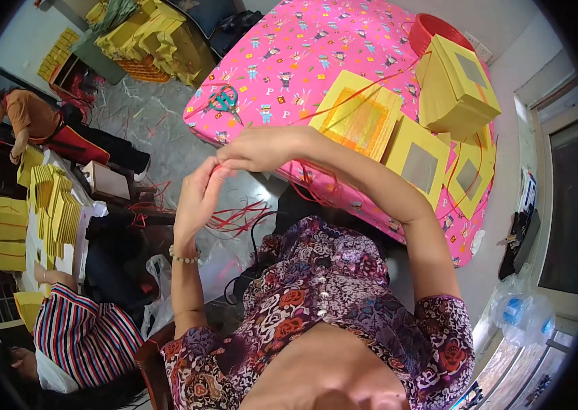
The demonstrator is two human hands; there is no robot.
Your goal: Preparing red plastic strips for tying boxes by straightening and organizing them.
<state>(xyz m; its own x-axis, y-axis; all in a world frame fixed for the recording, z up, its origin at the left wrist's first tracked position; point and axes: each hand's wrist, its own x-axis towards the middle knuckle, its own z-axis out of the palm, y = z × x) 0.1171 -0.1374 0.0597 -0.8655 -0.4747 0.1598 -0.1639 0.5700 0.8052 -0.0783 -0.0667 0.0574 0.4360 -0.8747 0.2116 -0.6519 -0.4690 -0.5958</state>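
The right hand [261, 149] and left hand [198, 199] meet in front of the chest, fingers pinched on a thin red string [371, 85]. The right curls over from above while the left comes up from below, so the strand sits between the two sets of fingertips, probably to keep it taut enough to work. A bead bracelet [185, 257] rings the left wrist.

From the hands the string runs far and right across the pink cloth [289, 61], looping over flat yellow paper stacks [359, 117] with shiny square centres. A taller block of the same paper [458, 87] stands further right, before a red basket [432, 31]. Teal scissors [224, 100] lie on the cloth, left of the stacks. Loose red strands [237, 219] hang below the hands. At the left, a person in a striped shirt [80, 335] sits by more folded yellow paper [56, 208].
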